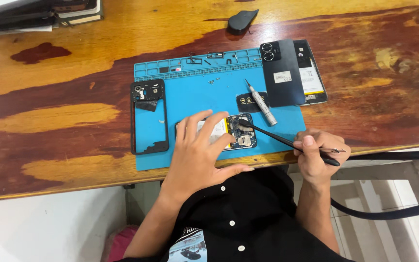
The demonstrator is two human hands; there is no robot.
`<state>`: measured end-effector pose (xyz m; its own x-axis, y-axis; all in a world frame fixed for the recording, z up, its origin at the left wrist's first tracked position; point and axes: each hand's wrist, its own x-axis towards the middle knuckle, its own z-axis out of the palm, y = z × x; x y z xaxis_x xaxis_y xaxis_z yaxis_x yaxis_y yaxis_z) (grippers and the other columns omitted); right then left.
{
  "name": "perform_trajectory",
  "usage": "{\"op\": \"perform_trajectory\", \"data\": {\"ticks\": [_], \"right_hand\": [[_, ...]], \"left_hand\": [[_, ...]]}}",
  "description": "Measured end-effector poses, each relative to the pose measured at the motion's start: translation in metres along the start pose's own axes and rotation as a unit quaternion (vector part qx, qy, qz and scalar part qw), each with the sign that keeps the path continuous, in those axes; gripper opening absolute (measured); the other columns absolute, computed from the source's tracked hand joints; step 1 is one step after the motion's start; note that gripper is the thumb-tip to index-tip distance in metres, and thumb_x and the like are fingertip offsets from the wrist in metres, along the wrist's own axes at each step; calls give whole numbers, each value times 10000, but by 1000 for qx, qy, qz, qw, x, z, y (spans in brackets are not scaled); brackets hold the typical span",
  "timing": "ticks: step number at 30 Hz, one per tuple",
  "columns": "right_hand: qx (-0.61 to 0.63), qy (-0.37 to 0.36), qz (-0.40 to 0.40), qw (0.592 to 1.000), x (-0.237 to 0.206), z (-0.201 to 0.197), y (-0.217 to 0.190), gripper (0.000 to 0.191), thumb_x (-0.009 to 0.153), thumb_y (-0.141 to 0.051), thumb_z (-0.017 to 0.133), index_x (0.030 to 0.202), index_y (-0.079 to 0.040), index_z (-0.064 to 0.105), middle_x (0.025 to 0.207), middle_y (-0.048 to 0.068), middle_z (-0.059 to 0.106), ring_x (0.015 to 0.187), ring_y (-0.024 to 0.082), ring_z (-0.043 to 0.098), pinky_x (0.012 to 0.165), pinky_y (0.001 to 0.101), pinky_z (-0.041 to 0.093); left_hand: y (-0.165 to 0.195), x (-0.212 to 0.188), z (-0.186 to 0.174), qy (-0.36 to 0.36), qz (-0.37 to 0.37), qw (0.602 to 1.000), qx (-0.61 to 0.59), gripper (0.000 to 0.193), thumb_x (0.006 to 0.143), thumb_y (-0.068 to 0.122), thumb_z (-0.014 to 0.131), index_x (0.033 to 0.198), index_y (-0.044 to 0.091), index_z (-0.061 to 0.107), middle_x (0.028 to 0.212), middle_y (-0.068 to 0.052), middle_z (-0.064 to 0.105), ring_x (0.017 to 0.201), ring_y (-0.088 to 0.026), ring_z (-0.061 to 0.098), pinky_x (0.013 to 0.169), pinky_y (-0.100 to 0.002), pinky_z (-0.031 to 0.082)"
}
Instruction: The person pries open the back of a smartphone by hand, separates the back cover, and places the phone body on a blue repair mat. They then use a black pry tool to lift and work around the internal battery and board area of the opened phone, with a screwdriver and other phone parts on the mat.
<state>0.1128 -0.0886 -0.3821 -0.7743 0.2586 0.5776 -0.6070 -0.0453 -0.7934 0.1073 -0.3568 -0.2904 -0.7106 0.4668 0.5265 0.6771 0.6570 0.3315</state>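
An opened phone (238, 133) with its blue circuit board and battery showing lies on a blue repair mat (195, 92). My left hand (200, 150) rests flat on the phone, its fingers spread over the battery. My right hand (318, 153) grips a thin black prying tool (277, 138). The tool's tip touches the board near the phone's top end.
A black phone frame (149, 116) lies on the mat's left. A silver screwdriver (263, 104), a black back cover (280, 73) and another opened phone (311, 73) lie at the right. Small screws and parts sit in the mat's trays (200, 60). A black pick (241, 19) lies farther back. Cables (394, 155) hang off the wooden table's edge.
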Motion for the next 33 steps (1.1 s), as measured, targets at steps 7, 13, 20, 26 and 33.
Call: {"op": "perform_trajectory", "data": {"ticks": [7,13,20,26,33], "right_hand": [[-20,-5,-1,1000,-1,-2,-1,390,1036,-160,673,720,43,570,672,139,614,459,111,483,455,235,374],[-23,2,-4,1000,-2,-3,2,379,1029,-153,676,725,55,588,682,151,629,456,105,482,451,230,359],[-11,-1,-2,1000,-4,-4,2,358,1030,-117,680,725,35,571,673,163,649,482,114,506,469,239,373],[-13,1,5,1000,-3,-2,0,367,1028,-116,670,707,25,561,699,163,650,471,110,505,456,237,392],[-16,-5,1,1000,-2,-2,-2,370,1025,-116,672,703,24,555,715,167,649,476,113,506,458,242,398]], "left_hand": [[-2,-1,0,8,24,1000,-15,556,774,626,791,1016,126,770,1396,-91,576,1295,-361,493,1080,-512,361],[-1,0,1,-1,6,1000,12,545,793,619,778,1016,121,779,1382,-107,578,1276,-367,489,1070,-511,361],[-1,1,2,0,4,1000,15,540,798,626,762,1018,134,785,1395,-102,580,1283,-371,486,1077,-509,363],[-3,0,2,-14,20,1000,7,523,826,624,743,1014,138,788,1400,-85,585,1282,-365,488,1068,-511,363],[-2,0,1,-10,-1,1000,-11,594,743,670,766,997,133,780,1423,-92,578,1330,-402,455,1101,-546,343]]}}
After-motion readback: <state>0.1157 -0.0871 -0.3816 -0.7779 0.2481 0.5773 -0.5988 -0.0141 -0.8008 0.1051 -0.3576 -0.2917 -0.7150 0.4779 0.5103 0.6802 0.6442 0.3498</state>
